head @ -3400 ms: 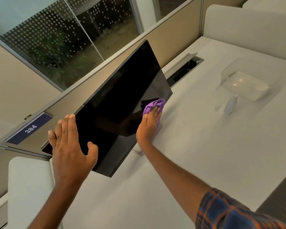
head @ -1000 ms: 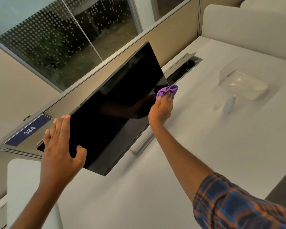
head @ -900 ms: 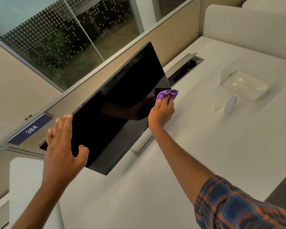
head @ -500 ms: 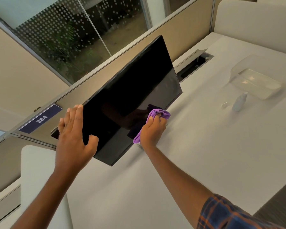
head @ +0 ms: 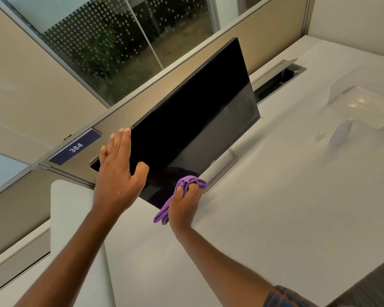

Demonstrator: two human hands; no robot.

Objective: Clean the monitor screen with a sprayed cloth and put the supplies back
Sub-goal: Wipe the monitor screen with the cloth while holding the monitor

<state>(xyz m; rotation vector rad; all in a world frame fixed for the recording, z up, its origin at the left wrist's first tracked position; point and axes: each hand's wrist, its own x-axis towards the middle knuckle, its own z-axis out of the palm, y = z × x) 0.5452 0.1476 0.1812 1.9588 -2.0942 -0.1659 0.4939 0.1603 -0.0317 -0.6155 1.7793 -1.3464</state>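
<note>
A black monitor [head: 195,120] stands on the white desk [head: 275,207] with its screen dark. My left hand [head: 118,173] rests flat against its left edge, fingers spread, thumb on the screen's lower left. My right hand [head: 183,204] is closed on a crumpled purple cloth [head: 187,182] and presses it to the screen's lower edge near the bottom left corner; a tail of cloth hangs below the hand. A small white spray bottle [head: 340,135] stands far right on the desk, with its small clear cap [head: 319,136] beside it.
A clear plastic tub [head: 364,103] sits behind the bottle at the right. An open cable hatch [head: 279,82] lies behind the monitor. A beige partition with a blue "384" plate [head: 75,147] runs along the back. A white side panel [head: 75,240] stands at the left.
My right hand has swept the cloth along the screen's bottom edge from the right corner to the lower left. The left hand has stayed on the left edge. The view shifted.
</note>
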